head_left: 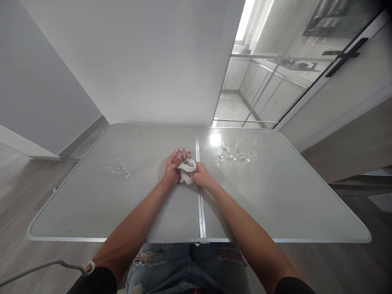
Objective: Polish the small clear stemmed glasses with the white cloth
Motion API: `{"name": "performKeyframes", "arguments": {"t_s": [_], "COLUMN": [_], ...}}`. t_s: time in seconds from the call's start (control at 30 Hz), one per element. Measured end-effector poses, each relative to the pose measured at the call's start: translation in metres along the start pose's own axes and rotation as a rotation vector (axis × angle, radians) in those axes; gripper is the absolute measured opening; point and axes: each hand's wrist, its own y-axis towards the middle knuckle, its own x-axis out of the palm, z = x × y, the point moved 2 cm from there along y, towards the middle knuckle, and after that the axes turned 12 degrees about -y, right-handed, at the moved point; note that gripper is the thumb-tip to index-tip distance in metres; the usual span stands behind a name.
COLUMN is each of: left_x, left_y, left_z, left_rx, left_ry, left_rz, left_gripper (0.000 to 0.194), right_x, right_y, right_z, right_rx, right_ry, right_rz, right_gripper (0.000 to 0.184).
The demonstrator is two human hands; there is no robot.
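Above the middle of the table, my left hand (172,168) is wrapped round the bowl of a clear wine glass (180,152), which lies tilted in the palm. My right hand (202,174) grips a white cloth (186,176), bunched against the lower part of the glass. The cloth hides the stem and foot of the glass. To the right stand three more clear stemmed glasses in a row, the nearest one to my hands being the left glass (221,157).
A few clear glasses (127,175) stand on the left half of the grey folding table (82,204). A metal seam (201,212) splits the tabletop. Behind it are a white wall (147,69) and a glass-paned door (260,90). A pale cable (45,265) runs near my left arm.
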Motion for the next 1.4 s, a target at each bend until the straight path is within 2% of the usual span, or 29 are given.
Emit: {"name": "performKeyframes", "arguments": {"t_s": [0.07, 0.13, 0.23, 0.3, 0.4, 0.5, 0.6, 0.8, 0.87, 0.93, 1.07, 1.1, 1.17, 1.23, 1.27, 1.4], "left_x": [0.0014, 0.0032, 0.0048, 0.0040, 0.0007, -0.0026, -0.0038, -0.0021, -0.0016, -0.0012, 0.0021, 0.0035, 0.0056, 0.0056, 0.0048, 0.0001], "left_y": [-0.0015, -0.0024, -0.0023, -0.0013, 0.0012, 0.0036, 0.0049, 0.0047, 0.0042, 0.0033, -0.0004, -0.0012, -0.0022, -0.0017, -0.0008, 0.0038], "left_z": [0.0014, 0.0025, 0.0030, 0.0025, 0.0006, -0.0019, -0.0039, -0.0040, -0.0036, -0.0030, -0.0005, 0.0003, 0.0013, 0.0007, -0.0001, -0.0037], "left_rx": [-0.022, -0.039, -0.051, -0.043, -0.017, -0.001, -0.005, -0.018, -0.021, -0.027, -0.074, -0.087, -0.108, -0.104, -0.083, 0.066], "left_ry": [0.000, -0.007, -0.015, -0.013, -0.005, -0.005, -0.026, -0.037, -0.043, -0.049, -0.077, -0.090, -0.111, -0.102, -0.080, 0.035], "left_rz": [-0.007, -0.024, -0.041, -0.028, 0.000, 0.008, 0.001, 0.002, 0.000, 0.008, 0.006, -0.008, -0.031, -0.028, -0.019, 0.014], "left_gripper": [0.062, 0.062, 0.061, 0.060, 0.060, 0.061, 0.061, 0.057, 0.055, 0.054, 0.051, 0.051, 0.050, 0.051, 0.051, 0.059], "right_x": [0.0006, -0.0002, -0.0008, -0.0004, 0.0007, 0.0013, 0.0001, -0.0018, -0.0009, 0.0008, 0.0042, 0.0044, 0.0044, 0.0042, 0.0040, 0.0027], "right_y": [-0.0008, -0.0021, -0.0032, -0.0026, -0.0019, -0.0028, -0.0035, -0.0035, -0.0029, -0.0022, -0.0019, -0.0022, -0.0026, -0.0024, -0.0021, -0.0031], "right_z": [-0.0029, -0.0063, -0.0081, -0.0058, -0.0015, -0.0002, -0.0007, -0.0007, -0.0011, -0.0019, -0.0037, -0.0040, -0.0036, -0.0024, -0.0017, -0.0011], "right_rx": [0.056, 0.121, 0.140, 0.074, -0.058, -0.123, -0.125, -0.093, -0.074, -0.023, 0.167, 0.213, 0.259, 0.216, 0.168, 0.041], "right_ry": [0.329, 0.567, 0.659, 0.483, -0.025, -0.422, -0.510, -0.450, -0.371, -0.144, 0.566, 0.685, 0.781, 0.675, 0.536, -0.240], "right_rz": [-0.097, -0.171, -0.218, -0.148, 0.046, 0.163, 0.150, 0.129, 0.136, 0.094, -0.134, -0.188, -0.251, -0.214, -0.155, 0.164], "right_gripper": [0.025, 0.035, 0.038, 0.031, 0.015, 0.016, 0.018, 0.021, 0.018, 0.014, 0.030, 0.033, 0.037, 0.035, 0.031, 0.019]}}
